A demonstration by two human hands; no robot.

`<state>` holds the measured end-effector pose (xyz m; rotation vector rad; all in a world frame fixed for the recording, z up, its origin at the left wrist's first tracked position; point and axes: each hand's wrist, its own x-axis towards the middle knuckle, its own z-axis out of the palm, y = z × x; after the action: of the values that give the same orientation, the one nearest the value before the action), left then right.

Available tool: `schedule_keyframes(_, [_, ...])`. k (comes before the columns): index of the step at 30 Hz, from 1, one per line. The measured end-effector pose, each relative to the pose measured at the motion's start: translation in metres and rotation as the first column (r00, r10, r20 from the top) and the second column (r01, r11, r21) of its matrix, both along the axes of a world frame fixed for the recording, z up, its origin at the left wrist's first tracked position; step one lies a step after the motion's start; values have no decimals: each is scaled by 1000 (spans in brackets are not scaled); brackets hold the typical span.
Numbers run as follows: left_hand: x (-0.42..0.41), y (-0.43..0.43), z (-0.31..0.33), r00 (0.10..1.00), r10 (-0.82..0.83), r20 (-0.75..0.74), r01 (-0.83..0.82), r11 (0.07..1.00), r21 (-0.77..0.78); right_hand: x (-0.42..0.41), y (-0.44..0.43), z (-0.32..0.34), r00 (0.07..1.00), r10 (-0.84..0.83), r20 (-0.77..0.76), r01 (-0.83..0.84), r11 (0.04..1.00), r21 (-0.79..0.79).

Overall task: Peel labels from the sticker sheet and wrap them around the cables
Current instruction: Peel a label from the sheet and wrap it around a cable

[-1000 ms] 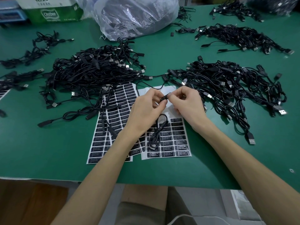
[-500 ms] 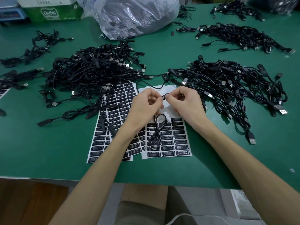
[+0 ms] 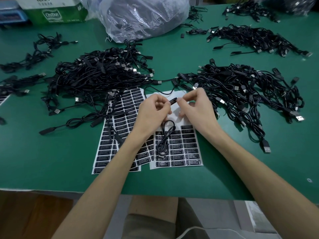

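Observation:
Above the sticker sheets, my left hand [image 3: 152, 112] and my right hand [image 3: 196, 107] pinch the two ends of a small black controller piece [image 3: 173, 100] on a black cable [image 3: 164, 135]. The cable's loop hangs down onto the right sticker sheet [image 3: 179, 152], whose upper part is bare white backing and whose lower rows hold black labels. A second sheet [image 3: 120, 128] full of black labels lies to the left, partly under my left forearm. Whether a label is on the piece I cannot tell.
A big pile of black cables [image 3: 96, 78] lies at the left, another pile [image 3: 241, 90] at the right, and more cables [image 3: 255, 38] farther back. A clear plastic bag [image 3: 143, 16] and a green-white box [image 3: 55, 12] stand at the back. The green table [image 3: 51, 161] edge runs below my forearms.
My hands have drawn slightly apart, showing more of the black piece between the fingertips. The dangling cable loop has shifted a little.

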<state>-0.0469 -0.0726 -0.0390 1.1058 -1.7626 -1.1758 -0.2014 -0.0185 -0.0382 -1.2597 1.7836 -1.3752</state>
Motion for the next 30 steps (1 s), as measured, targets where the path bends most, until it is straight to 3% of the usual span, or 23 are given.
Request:
schedule_keyframes(2, [2,-1,0,1000,-2,-16,2,1000,13,-3,0,2,989,0,150,4,1000,-27])
schedule_keyframes(4, [3,-2,0,1000,-21,-18,21,1000,14,-5,0,3,978,41,206,-33,999,-44])
schedule_keyframes(9, [3,0,-2,998,-63,-13,63,998,-7,-3,-1,1,986,138,93,-135,990,-43])
schedule_keyframes(17, [3,0,-1,996,-84,-11,84,996,-8,-6,0,3,969,159,190,-146,986,-78])
schedule_keyframes(25, [5,-1,-3,992,-130,-11,129,990,-60,-5,-1,1,973,142,184,-130,988,-80])
schedule_keyframes(30, [4,-2,-5,990,-138,-10,137,988,-70,-10,-3,-1,952,109,285,-81,991,-107])
